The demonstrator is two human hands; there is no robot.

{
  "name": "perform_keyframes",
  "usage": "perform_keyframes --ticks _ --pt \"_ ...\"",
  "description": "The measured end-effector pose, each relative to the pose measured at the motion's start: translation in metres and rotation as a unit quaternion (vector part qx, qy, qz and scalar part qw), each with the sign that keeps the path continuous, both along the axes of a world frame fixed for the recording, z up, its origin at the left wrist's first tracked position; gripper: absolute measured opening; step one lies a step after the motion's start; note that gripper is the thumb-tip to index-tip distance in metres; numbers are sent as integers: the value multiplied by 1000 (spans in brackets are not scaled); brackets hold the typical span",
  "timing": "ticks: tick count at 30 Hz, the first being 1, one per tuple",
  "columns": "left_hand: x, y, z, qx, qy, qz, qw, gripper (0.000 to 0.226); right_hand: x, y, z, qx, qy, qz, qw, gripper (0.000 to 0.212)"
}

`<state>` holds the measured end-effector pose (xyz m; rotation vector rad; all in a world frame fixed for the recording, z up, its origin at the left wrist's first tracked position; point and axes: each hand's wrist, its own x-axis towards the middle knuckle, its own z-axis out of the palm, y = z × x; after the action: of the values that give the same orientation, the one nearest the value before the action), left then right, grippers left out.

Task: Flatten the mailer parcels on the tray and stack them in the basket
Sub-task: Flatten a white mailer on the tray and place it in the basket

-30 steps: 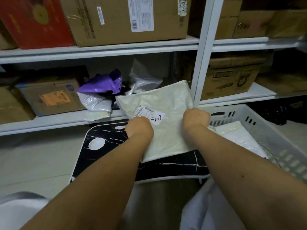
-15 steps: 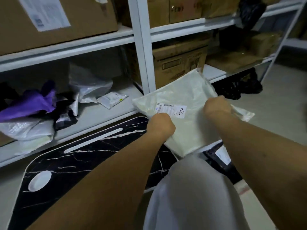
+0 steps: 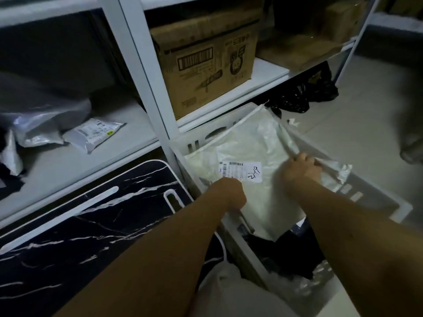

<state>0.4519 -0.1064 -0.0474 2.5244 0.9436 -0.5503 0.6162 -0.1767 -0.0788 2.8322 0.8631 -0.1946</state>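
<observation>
Over basket [image 3: 375, 203]: mailer [image 3: 256, 143] gripped between left hand [image 3: 229, 194], right hand [image 3: 302, 167].

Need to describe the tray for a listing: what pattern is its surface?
Black with white marble-like veins and a white rim, on the tray; head view.

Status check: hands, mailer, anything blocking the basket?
Left hand and right hand both gripping the white mailer. Mailer over the basket, not released. Dark items in basket's near end; nothing blocking.
</observation>
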Motion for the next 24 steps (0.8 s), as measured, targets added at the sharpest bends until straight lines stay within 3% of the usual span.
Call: perform_keyframes --ticks 4,7,9,12,14,16,20,24 --pt "3 9 -19 35 54 -53 997 16 11 14 -37 -36 65 33 997 50" --pt "8 13 -31 56 80 -70 993 10 11 18 -61 -28 110 -50 992 59" --pt "10 22 -37 126 61 -68 988 22 5 26 -64 -36 52 -64 996 58" --pt "14 45 -45 236 23 -59 970 53 -6 44 -62 23 -56 74 995 51" --pt "17 59 -51 224 63 -46 971 87 -4 57 -73 65 -36 157 985 58" --pt "20 68 -59 187 116 -25 975 102 -4 74 -87 71 29 182 980 74" --pt "25 78 -76 104 182 -12 978 107 4 95 -117 43 117 182 975 95" --pt "32 76 -83 79 233 -39 969 105 11 95 -146 -18 172 169 970 101"
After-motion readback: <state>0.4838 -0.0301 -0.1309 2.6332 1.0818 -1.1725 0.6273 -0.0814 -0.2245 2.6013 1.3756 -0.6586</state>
